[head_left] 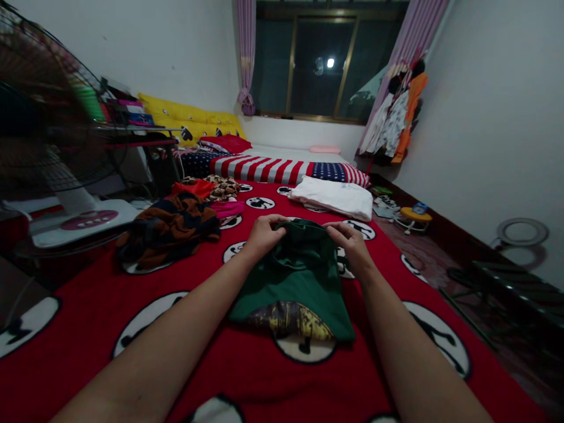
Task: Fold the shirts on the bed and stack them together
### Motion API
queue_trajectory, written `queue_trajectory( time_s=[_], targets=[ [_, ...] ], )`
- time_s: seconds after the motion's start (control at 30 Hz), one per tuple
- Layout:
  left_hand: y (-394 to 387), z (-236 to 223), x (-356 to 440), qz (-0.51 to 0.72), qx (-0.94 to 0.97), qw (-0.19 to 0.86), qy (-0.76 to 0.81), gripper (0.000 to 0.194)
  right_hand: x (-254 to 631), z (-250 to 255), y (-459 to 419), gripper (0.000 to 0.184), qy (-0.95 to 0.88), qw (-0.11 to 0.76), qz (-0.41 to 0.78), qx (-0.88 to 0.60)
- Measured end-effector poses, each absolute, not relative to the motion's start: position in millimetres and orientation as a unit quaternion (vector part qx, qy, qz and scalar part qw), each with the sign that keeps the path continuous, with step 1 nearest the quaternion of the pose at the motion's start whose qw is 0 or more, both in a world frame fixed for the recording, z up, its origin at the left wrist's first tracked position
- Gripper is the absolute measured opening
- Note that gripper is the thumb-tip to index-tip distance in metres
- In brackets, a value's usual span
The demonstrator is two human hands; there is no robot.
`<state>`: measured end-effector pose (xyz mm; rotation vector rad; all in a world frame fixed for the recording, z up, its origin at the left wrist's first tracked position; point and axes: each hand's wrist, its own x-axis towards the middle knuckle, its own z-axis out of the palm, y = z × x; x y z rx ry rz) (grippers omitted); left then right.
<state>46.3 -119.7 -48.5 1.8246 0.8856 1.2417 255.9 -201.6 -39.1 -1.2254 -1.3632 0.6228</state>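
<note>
A dark green garment (299,276) with a yellow print near its front edge lies on the red blanket (264,376) before me. My left hand (263,233) pinches its far left corner, fingers closed on the cloth. At the far right corner my right hand (351,238) grips the same garment. Both forearms reach forward on either side of it.
A pile of dark orange-and-navy clothes (170,226) lies to the left, with leopard-print and pink pieces behind. A folded white cloth (337,197) sits ahead right. A standing fan (48,135) is at the left. Flag-patterned bedding (282,168) lies beyond. Clothes (399,120) hang by the curtain.
</note>
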Motion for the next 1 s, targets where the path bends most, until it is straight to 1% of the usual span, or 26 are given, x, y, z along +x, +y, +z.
queue_trajectory(
  time_s=[0.1,0.13,0.2,0.4,0.53,0.6,0.7,0.77,0.87,1.0],
  targets=[
    [-114.0,-52.0,42.9,0.5,0.681,0.401,0.355,0.026,265.4,-35.3,-204.6,0.04,-0.602,0.482,0.306,-0.558],
    [-113.2,-53.3,42.4,0.501,0.678,0.404,0.356,0.026,267.2,-34.3,-206.1,0.042,-0.615,0.452,0.321,-0.561],
    [-112.8,-55.3,42.5,0.5,0.676,0.406,0.357,0.025,268.8,-32.0,-209.3,0.039,-0.637,0.414,0.34,-0.554],
    [-114.1,-57.5,43.2,0.501,0.676,0.397,0.366,0.024,268.1,-22.6,-217.2,0.033,-0.662,0.396,0.384,-0.508],
    [-113.7,-58.0,42.5,0.499,0.675,0.395,0.374,0.024,269.6,-21.3,-218.6,0.032,-0.665,0.348,0.406,-0.521],
    [-113.2,-58.6,42.7,0.497,0.675,0.396,0.375,0.025,269.6,-23.1,-218.2,0.033,-0.673,0.341,0.397,-0.523],
    [-112.3,-59.9,43.2,0.497,0.675,0.397,0.373,0.024,268.3,-25.1,-217.7,0.028,-0.701,0.334,0.359,-0.517],
    [-111.5,-61.0,43.3,0.5,0.675,0.394,0.373,0.023,267.3,-24.4,-217.8,0.032,-0.709,0.341,0.331,-0.522],
    [-110.1,-61.9,43.1,0.501,0.675,0.388,0.377,0.023,265.8,-22.0,-217.1,0.037,-0.662,0.39,0.335,-0.546],
    [-111.0,-59.4,42.9,0.496,0.674,0.401,0.373,0.024,260.6,-21.2,-213.0,0.036,-0.508,0.532,0.426,-0.526]
  ],
)
